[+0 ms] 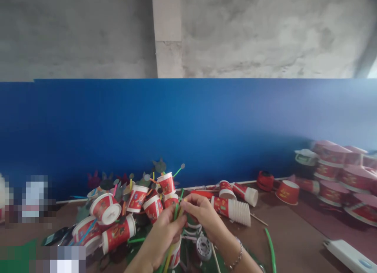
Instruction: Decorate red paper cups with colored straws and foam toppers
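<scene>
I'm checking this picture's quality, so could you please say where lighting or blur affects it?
In the head view, the blue panel pales toward the right and darkens low down; the head view also blurs the stacked red tubs at right, while the left hand and right hand look clearer; coarse pixel blocks mask parts of its lower left.

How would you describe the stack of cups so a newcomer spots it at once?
Below the blue wall panel runs a brown table. Just right of the right hand, the stack of cups lies sideways. Unlike neighbouring red cups, it shows many white rims in a row.
</scene>
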`<state>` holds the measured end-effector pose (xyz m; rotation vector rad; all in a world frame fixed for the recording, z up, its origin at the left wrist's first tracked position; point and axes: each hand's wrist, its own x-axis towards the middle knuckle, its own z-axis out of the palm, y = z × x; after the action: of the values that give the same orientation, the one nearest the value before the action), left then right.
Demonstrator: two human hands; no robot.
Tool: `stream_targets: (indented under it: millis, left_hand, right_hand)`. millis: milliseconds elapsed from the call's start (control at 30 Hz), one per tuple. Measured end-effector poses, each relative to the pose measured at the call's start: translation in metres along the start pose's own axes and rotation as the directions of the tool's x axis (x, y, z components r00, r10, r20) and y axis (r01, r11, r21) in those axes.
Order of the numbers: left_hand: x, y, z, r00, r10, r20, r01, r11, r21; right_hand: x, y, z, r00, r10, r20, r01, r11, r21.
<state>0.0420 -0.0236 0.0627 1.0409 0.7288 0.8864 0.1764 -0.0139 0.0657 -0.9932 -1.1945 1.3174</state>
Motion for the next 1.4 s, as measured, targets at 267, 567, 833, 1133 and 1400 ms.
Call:
stream_targets:
  millis: [267, 567, 833, 1133, 1400]
  left_hand:
    - [-0.005, 0.005, -0.002, 0.996, -0.011, 0.083, 0.02, 0.993, -0.113]
    - [0.0, -0.004, 0.001, 0.999, 0.037, -0.027, -0.038, 0.999, -0.028]
    - [0.003, -0.006, -0.001, 0.999, -0.042, 0.033, 0.045, 0.995, -0.092]
    - [0.002, -0.006, 0.001, 0.992, -0.064, 0.112, 0.084, 0.979, -0.187]
    - [0.003, -0.008, 0.003, 0.998, -0.038, 0.051, 0.045, 0.989, -0.143]
  right_hand:
    - [-0.005, -0.001, -0.009, 0.991, -0.011, 0.136, -0.002, 0.995, 0.095]
    - [0.002, 0.005, -0.005, 0.999, -0.039, 0.02, 0.041, 0.994, -0.097]
    - [0.004, 0.008, -0.012, 0.989, -0.147, -0.001, 0.139, 0.94, -0.313]
    - [-0.004, -0.004, -0.011, 0.979, -0.202, 0.031, 0.186, 0.816, -0.547]
    - [-0.021, -0.018, -0.006, 0.934, -0.309, 0.18, 0.327, 0.538, -0.777]
